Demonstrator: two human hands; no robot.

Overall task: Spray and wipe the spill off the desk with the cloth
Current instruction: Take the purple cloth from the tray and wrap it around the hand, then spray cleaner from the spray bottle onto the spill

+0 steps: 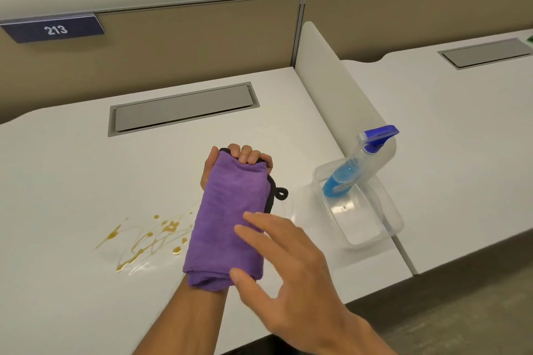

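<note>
Nearest to me, my right hand [288,262] hangs open, fingers spread, fingertips touching the lower part of the purple microfibre cloth [227,225]. That folded cloth drapes along my left forearm, and my left hand [239,158] is closed over its far end, knuckles up, a black loop tag sticking out on the right. Beneath both lies the white desk [72,176], with a grey cable-tray lid [184,108] set near its back edge. A brown partition carries a blue 213 plate [54,29]. A white divider panel [331,81] runs along the desk's right edge. Beside it, near the front right corner, a clear plastic tub [375,225] holds a tilted spray bottle [354,164] of blue liquid. Amber spill [150,236] streaks the desk left of the cloth, partly hidden behind it.
</note>
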